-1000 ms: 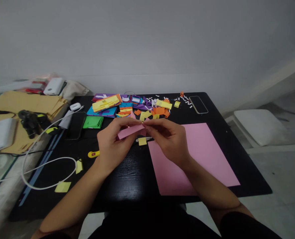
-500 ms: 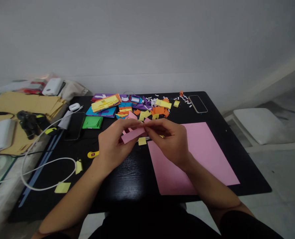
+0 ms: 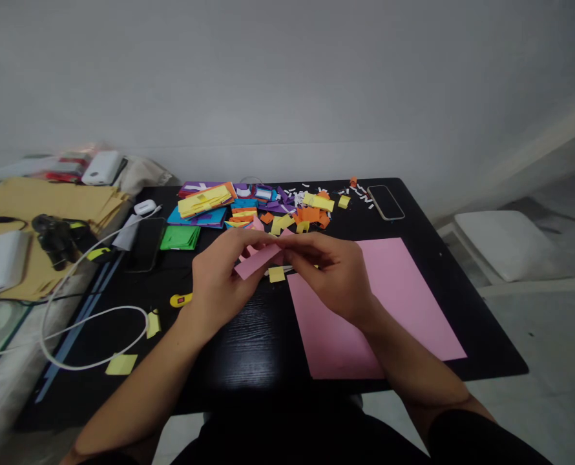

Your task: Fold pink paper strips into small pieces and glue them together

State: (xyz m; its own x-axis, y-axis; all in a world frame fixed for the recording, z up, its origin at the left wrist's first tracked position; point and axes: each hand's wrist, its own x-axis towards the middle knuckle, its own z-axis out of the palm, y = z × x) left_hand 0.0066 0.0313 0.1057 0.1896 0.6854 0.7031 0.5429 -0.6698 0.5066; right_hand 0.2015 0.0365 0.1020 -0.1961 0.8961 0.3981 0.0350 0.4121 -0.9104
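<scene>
Both hands meet above the middle of the black table, holding pink paper strips [image 3: 257, 261]. My left hand [image 3: 224, 274] is closed on them, and one strip sticks out below its fingers. At the right end of the strips, my right hand [image 3: 333, 268] pinches the paper between thumb and fingertips; the exact grip is partly hidden. A large pink paper sheet [image 3: 408, 303] lies flat under and beside my right forearm. Just below the strips, a small yellow paper piece [image 3: 276, 274] rests on the table.
Behind the hands are folded yellow paper [image 3: 205, 201], green paper [image 3: 181, 237], orange scraps [image 3: 311, 215] and white snippets. Phones lie at the right [image 3: 386, 203] and left [image 3: 146, 245]. A yellow cutter [image 3: 181, 300] and a looped white cable [image 3: 98, 368] are left of my forearm.
The pink strips have tilted and shifted slightly between my fingers, and my right fingertips have moved a little on the paper. Everything else looks the same.
</scene>
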